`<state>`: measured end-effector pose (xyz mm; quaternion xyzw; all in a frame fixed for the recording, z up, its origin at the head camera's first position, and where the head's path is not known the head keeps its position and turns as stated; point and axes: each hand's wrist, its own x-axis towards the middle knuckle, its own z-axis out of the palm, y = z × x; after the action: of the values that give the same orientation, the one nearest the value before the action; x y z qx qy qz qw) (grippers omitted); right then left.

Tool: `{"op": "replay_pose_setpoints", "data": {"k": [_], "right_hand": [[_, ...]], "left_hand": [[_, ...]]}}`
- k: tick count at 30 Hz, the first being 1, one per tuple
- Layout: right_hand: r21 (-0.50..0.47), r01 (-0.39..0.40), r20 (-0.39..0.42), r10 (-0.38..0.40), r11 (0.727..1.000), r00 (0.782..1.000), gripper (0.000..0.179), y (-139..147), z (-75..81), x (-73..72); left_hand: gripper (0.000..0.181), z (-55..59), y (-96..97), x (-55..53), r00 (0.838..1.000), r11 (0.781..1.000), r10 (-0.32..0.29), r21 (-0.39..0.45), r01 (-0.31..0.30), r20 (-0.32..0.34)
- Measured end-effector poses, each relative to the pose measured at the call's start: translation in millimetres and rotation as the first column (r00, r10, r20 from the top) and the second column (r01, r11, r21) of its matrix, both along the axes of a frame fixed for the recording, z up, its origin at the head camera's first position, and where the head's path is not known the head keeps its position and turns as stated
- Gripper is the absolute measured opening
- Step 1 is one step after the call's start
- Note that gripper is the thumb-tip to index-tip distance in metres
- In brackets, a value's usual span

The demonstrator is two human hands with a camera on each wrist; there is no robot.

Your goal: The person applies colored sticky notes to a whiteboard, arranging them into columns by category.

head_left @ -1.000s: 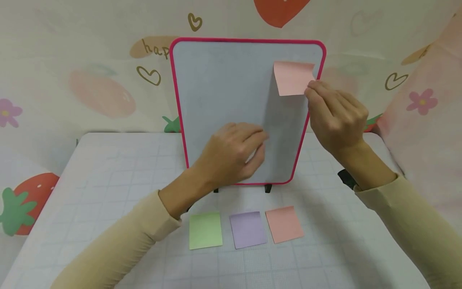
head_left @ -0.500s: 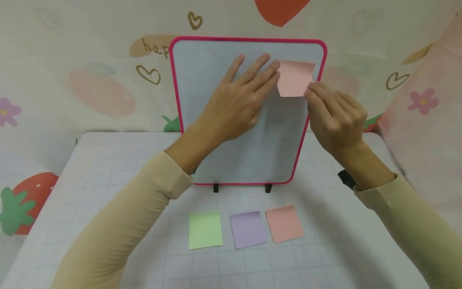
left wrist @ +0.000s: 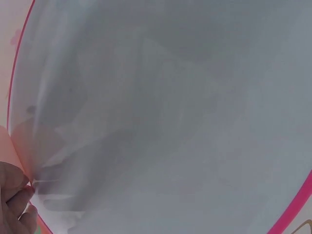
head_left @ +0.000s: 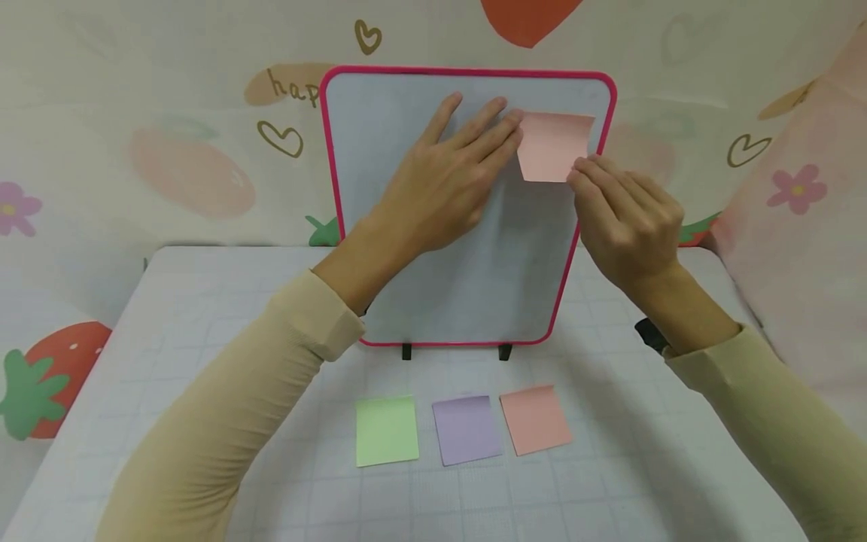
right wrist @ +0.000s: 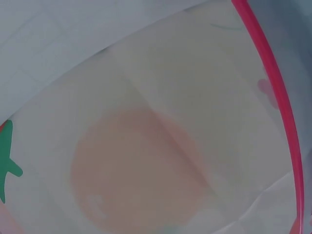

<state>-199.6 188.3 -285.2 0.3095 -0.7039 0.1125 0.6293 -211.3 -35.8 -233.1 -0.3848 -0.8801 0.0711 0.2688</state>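
In the head view, a pink sticky note point(head_left: 554, 147) is at the upper right of a whiteboard point(head_left: 420, 301) with a bright pink frame. My right hand point(head_left: 626, 226) pinches the note's lower right corner with curled fingers. My left hand point(head_left: 443, 177) lies across the board, fingers stretched out and fingertips at the note's upper left edge; its thumb is hidden. At the lower left of the left wrist view, fingertips point(left wrist: 19, 195) hold the pink note point(left wrist: 9, 151). Neither the note nor a hand shows in the right wrist view, only the pink frame point(right wrist: 285, 107) and backdrop.
A green sticky note point(head_left: 387, 431), a purple one point(head_left: 467, 430) and another pink one point(head_left: 536, 421) lie in a row on the table point(head_left: 284, 482) before the board. Black feet point(head_left: 504, 351) support the board. A patterned backdrop point(head_left: 190, 68) hangs behind.
My left hand has risen from the lower middle of the board to the note's left edge, its fingers straightening. The right hand keeps its pinch; the note looks flatter against the board.
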Motion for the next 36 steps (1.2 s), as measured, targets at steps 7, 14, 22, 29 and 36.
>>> {"op": "replay_pose_setpoints", "data": {"k": [7, 14, 22, 29, 36], "right_hand": [[0.132, -0.055, 0.057, 0.048, 0.990, 0.997, 0.008, 3, 0.1, -4.3], [0.288, -0.130, 0.210, 0.070, 0.949, 0.975, 0.034, 2, 6.6, -12.5], [0.392, -0.128, 0.261, 0.023, 0.911, 0.965, 0.045, -4, 14.5, -24.8], [0.425, -0.108, 0.262, -0.009, 0.899, 0.965, 0.049, -4, 11.5, -31.0], [0.411, -0.085, 0.274, -0.034, 0.908, 0.961, 0.044, 5, 11.6, -33.0]], "left_hand": [[0.052, 0.4, 0.2, -2.6, 1.000, 0.999, 0.011, -0.034, -0.011, 0.008], [0.053, -1.6, 0.4, -4.0, 1.000, 0.998, 0.025, -0.066, -0.025, 0.008], [0.053, -1.4, -1.3, -6.5, 1.000, 0.998, 0.019, -0.061, -0.019, 0.009], [0.051, -2.1, -1.8, -8.0, 1.000, 0.998, 0.018, -0.059, -0.018, 0.006], [0.052, -4.0, -0.4, -10.0, 1.000, 0.998, 0.014, -0.061, -0.014, -0.002]]}}
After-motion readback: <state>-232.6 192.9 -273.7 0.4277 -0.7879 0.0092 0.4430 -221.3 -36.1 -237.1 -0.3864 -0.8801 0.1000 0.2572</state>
